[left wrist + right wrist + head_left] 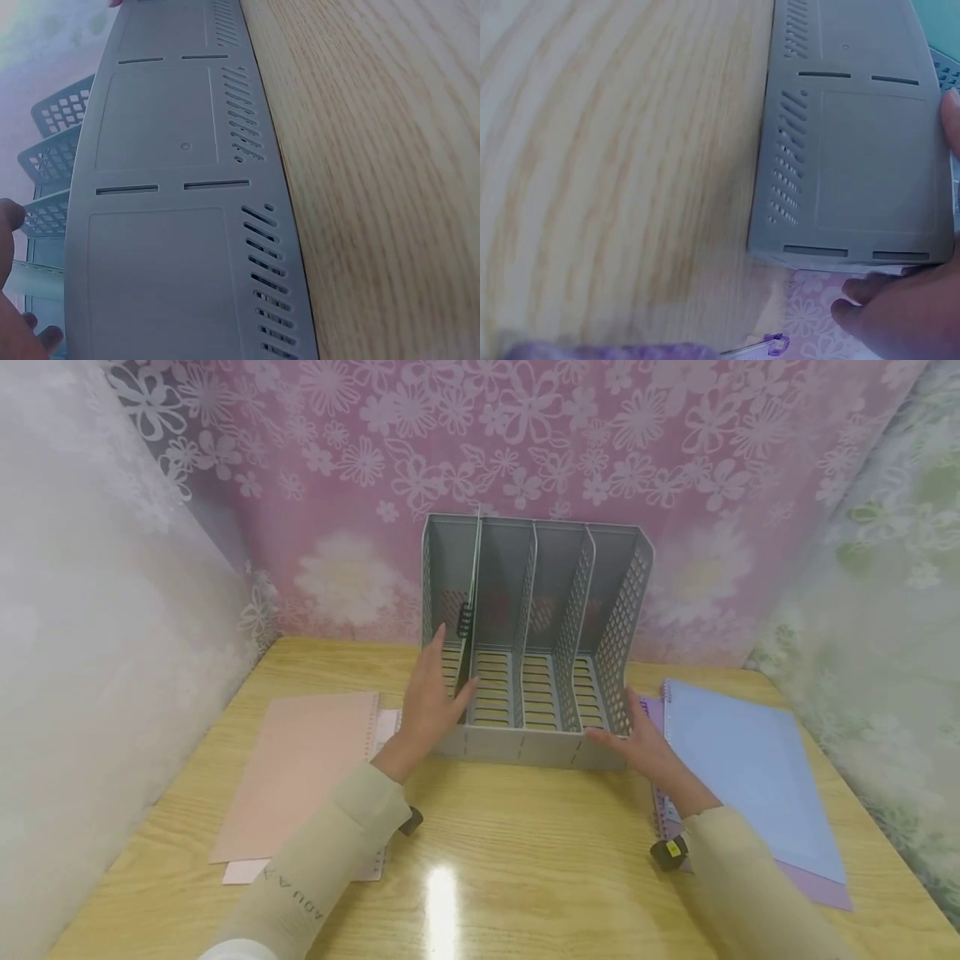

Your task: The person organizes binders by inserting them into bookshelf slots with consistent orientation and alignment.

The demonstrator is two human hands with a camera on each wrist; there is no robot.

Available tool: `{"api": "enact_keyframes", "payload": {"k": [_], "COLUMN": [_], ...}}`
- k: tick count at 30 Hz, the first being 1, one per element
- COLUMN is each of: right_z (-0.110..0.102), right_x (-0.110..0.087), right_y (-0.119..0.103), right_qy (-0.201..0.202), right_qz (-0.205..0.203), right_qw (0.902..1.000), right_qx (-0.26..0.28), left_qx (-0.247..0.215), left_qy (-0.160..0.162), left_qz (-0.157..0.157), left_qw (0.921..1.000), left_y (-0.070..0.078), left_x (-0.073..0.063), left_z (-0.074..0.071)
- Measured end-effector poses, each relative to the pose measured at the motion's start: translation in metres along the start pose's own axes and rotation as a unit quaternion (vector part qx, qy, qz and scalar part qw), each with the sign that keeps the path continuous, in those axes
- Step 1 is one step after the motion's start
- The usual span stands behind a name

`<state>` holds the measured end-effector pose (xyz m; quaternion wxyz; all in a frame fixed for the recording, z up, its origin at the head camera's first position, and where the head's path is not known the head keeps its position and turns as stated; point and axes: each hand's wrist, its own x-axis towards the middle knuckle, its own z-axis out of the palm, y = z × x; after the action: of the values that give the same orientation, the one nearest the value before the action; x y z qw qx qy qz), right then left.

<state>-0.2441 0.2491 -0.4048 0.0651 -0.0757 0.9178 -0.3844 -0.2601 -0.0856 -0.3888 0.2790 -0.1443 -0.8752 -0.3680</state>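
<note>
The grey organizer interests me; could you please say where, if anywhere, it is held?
The right hand holds the grey organizer by its front right corner; whether the left hand grips anything cannot be told.

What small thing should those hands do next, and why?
Probably the left hand should gently close on the thin upright panel to control it: the thumb and fingertips lie on opposite sides of it, while the right hand holds the front right corner of the grey rack, which should help keep it steady.
</note>
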Motion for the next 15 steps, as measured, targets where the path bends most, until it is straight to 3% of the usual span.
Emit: {"api": "enact_keyframes", "payload": {"k": [5, 8, 15], "right_z": [-0.0032, -0.0056, -0.0101], "right_x": [0.0007, 0.0001, -0.0037], "right_y": [-0.0022, -0.0040, -0.0042], "right_qy": [-0.003, -0.009, -0.020], "right_qz": [0.002, 0.007, -0.002], "right_qw": [1.0000, 0.9999, 0.9984], "right_qx": [-0.002, 0.009, 0.053], "left_qx": [0.004, -0.005, -0.026], "left_qy": [0.026, 0.058, 0.158], "left_qz": [0.025, 0.046, 0.117], "left_qw": [0.9993, 0.9972, 0.9802], "left_y": [-0.0007, -0.0014, 0.0012], "left_x": [0.0000, -0.0006, -0.0033], "left_z": [-0.0003, -0.0001, 0.0016]}}
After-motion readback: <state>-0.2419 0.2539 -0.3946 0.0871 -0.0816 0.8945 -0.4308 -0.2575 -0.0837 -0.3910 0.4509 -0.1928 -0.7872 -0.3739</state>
